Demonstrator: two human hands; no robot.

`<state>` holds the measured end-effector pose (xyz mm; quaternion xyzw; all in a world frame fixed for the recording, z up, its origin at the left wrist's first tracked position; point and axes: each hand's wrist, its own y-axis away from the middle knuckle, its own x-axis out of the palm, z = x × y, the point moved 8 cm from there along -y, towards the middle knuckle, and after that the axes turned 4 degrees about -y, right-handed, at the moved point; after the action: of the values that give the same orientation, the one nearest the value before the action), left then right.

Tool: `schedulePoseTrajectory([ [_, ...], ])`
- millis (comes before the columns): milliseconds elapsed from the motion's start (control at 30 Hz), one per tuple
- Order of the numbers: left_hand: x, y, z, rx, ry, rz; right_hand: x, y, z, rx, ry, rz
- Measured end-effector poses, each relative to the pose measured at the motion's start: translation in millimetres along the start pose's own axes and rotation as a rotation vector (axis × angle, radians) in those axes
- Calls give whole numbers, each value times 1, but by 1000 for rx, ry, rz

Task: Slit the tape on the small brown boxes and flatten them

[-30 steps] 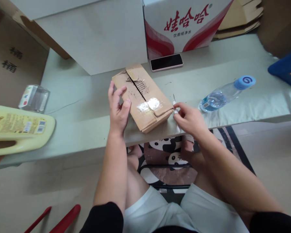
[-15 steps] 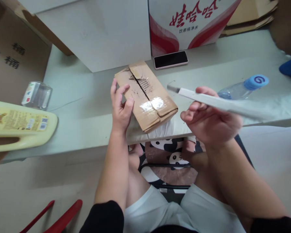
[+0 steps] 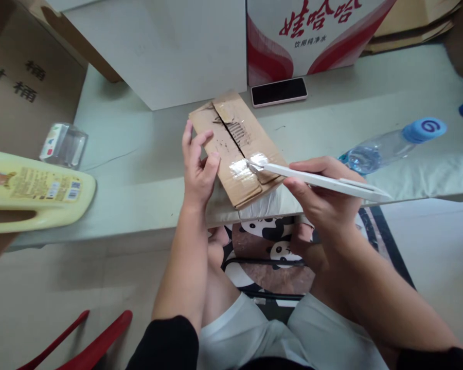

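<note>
Pale tabletop (image 3: pixel 139 169), a cardboard box (image 3: pixel 226 139) at its near edge.
Left hand (image 3: pixel 198 169) lies with fingers spread on the box's left side; right hand (image 3: pixel 320 198) has fingers clamped on a knife (image 3: pixel 324 180), blade tip touching the tape (image 3: pixel 241 165) just right of the left fingers. Beyond them the seam gapes open; the tape looks uncut.

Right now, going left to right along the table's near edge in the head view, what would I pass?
Yellow jug → left hand → small cardboard box → white cutter held in the right hand → water bottle.
</note>
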<state>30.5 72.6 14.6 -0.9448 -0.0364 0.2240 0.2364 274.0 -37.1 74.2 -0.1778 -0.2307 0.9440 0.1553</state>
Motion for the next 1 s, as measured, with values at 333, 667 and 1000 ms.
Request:
schedulePoseTrajectory([
  [333, -2, -1, 2, 29, -58, 15, 10, 3, 17, -121, 44, -29],
  [667, -1, 0, 3, 66, 1, 16, 23, -1, 9, 87, 93, 106],
  [1000, 0, 0, 5, 67, -6, -8, 12, 0, 22, -15, 42, 76],
])
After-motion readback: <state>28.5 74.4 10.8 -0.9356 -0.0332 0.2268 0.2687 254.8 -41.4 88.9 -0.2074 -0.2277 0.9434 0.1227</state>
